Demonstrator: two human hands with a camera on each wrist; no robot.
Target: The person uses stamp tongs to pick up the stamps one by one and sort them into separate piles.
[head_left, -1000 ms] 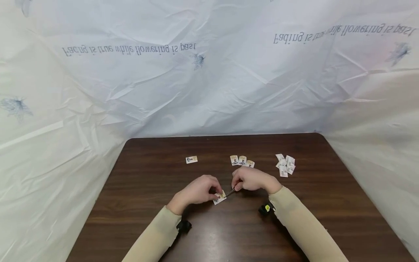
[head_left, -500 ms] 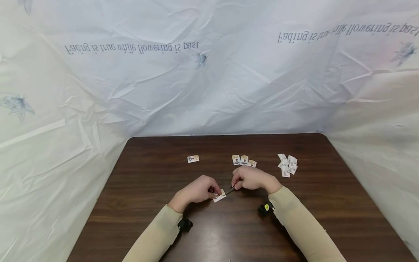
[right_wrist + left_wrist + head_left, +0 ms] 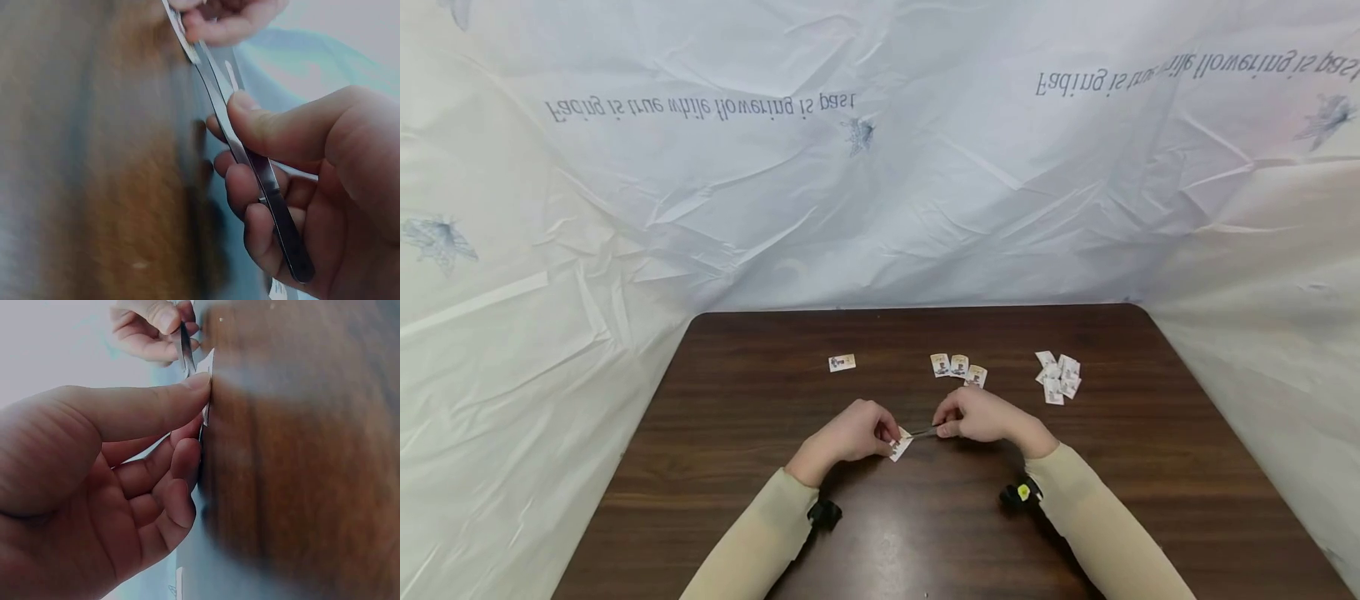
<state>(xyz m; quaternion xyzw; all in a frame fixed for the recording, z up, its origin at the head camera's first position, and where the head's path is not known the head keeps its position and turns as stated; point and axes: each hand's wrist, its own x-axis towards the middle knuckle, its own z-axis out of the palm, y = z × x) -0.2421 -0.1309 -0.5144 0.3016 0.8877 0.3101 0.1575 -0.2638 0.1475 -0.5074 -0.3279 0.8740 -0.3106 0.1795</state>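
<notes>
My left hand (image 3: pixel 853 432) pinches a small white printed card or sticker (image 3: pixel 900 447) between thumb and fingers, low over the table. In the left wrist view the thumb lies along one face of the card (image 3: pixel 205 362). My right hand (image 3: pixel 988 415) holds metal tweezers (image 3: pixel 925 431) with a dark rear end (image 3: pixel 287 234). Their tips point left and meet the card's right edge. Whether they grip it or only touch it, I cannot tell. Beyond my right hand lie several similar cards, among them one printed card (image 3: pixel 958 366) in a short row.
On the dark wooden table (image 3: pixel 737 400), a single printed card (image 3: pixel 842 362) lies at the back left. A loose pile of white pieces (image 3: pixel 1052 379) lies at the back right. A white plastic sheet (image 3: pixel 880 208) hangs behind the table and along both sides.
My right hand and the tweezers have shifted slightly right and turned flatter. The pinched card has tilted more upright. My left hand is nearly still.
</notes>
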